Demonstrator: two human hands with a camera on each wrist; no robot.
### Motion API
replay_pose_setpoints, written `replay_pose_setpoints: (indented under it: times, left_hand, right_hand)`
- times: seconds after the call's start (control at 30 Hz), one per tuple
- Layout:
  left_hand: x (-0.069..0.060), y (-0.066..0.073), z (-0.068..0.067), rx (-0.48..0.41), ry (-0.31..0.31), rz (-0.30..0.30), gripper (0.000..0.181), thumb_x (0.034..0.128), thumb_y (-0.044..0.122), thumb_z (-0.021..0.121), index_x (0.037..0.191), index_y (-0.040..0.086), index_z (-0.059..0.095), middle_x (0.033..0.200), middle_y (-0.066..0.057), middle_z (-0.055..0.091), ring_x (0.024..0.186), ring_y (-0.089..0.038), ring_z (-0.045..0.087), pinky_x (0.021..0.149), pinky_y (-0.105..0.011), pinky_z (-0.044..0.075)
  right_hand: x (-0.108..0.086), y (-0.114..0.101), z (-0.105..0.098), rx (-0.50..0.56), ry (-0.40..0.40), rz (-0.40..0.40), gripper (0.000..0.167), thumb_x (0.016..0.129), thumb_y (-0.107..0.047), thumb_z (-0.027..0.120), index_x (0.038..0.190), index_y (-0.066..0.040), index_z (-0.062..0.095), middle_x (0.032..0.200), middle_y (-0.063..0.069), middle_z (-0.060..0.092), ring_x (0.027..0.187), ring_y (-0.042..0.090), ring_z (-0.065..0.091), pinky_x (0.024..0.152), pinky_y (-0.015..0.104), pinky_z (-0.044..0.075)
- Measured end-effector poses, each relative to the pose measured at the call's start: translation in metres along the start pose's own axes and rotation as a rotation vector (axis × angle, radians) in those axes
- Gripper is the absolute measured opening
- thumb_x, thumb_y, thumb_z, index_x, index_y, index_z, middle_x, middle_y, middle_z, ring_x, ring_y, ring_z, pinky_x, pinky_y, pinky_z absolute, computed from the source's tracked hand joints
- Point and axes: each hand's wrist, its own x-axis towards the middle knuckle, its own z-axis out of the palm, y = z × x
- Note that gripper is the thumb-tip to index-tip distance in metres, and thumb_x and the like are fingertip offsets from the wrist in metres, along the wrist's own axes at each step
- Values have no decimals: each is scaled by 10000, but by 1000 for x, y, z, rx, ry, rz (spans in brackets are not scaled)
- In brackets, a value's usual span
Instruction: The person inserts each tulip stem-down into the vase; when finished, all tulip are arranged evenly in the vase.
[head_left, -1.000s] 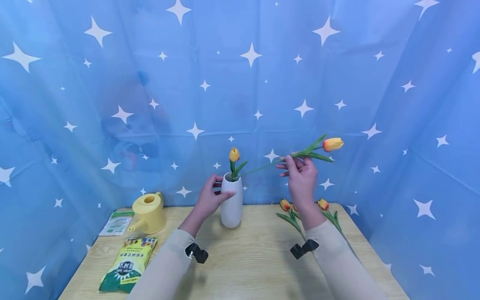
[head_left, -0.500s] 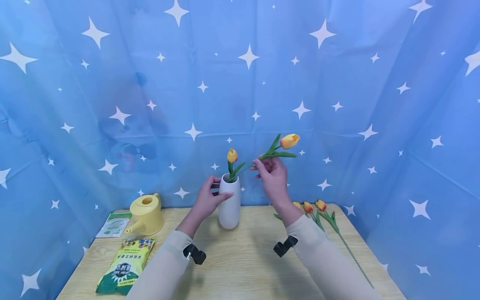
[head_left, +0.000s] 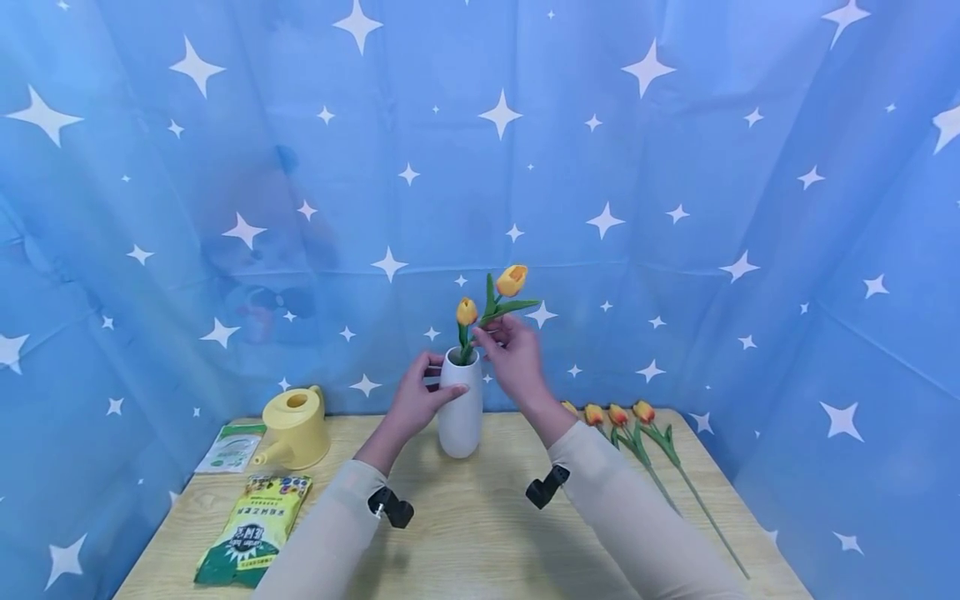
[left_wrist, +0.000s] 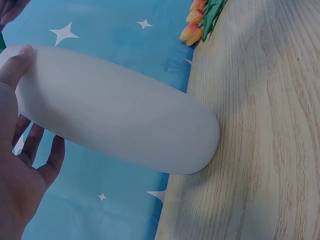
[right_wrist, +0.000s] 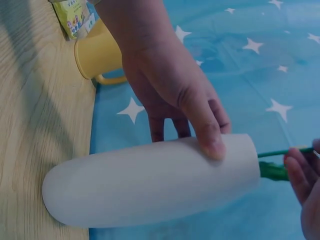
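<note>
A white vase (head_left: 460, 425) stands upright near the table's back edge, holding a yellow tulip (head_left: 467, 312). My left hand (head_left: 412, 397) grips the vase near its top, thumb in front and fingers at the far side. Just right of the rim, my right hand (head_left: 517, 362) pinches a second yellow-orange tulip (head_left: 512, 281) below its leaves; the bloom tilts up and right. In the right wrist view that tulip's thin green stem (right_wrist: 279, 153) enters the vase mouth, beside a green leaf (right_wrist: 274, 171). The stem's lower end is hidden inside.
Several orange-yellow tulips (head_left: 643, 412) lie at the table's right, partly behind my right arm. On the left are a yellow watering can (head_left: 296, 429), a green-and-yellow bag (head_left: 253, 533) and a flat white-green packet (head_left: 232, 448). A blue star-patterned curtain (head_left: 420, 217) hangs behind the table.
My right hand has moved left with its tulip, from well right of the vase to beside the rim, and the tulip has become steeper. My left hand keeps its hold on the vase.
</note>
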Motion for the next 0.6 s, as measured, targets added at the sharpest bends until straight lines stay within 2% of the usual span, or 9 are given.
replay_pose_setpoints:
  times: [0.1, 0.13, 0.4, 0.6]
  left_hand:
    - [1, 1, -1, -10, -3, 11, 580, 927, 437, 923, 1332, 185, 592, 1420, -71, 624, 1362, -372, 596, 1118, -584, 560]
    - [0, 1, -1, -14, -4, 13, 576, 928, 430, 924, 1330, 182, 593, 1417, -69, 624, 1358, -365, 598, 1118, -580, 560]
    - [-1, 4, 0, -7, -6, 17, 559, 936, 434, 916, 1321, 189, 593, 1415, -54, 619, 1347, -320, 606, 1120, -565, 564]
    - [0, 4, -1, -7, -9, 19, 545, 939, 435, 913, 1307, 190, 593, 1412, -57, 617, 1344, -316, 605, 1119, -563, 564]
  right_hand:
    - [1, 2, 5, -13, -40, 4, 136, 1067, -115, 763, 1163, -19, 750, 1072, 180, 799, 962, 343, 789, 791, 573, 676]
    - [2, 3, 6, -19, -49, 0, 137, 1069, -119, 763, 1167, -24, 756, 1068, 173, 797, 964, 342, 785, 802, 586, 673]
    - [5, 11, 14, -115, -79, -58, 127, 1054, -118, 781, 1139, -25, 797, 1010, 76, 808, 918, 268, 787, 752, 467, 675]
    - [7, 12, 19, -208, -102, -69, 119, 1046, -103, 787, 1134, -25, 811, 1027, 64, 814, 945, 232, 773, 827, 427, 664]
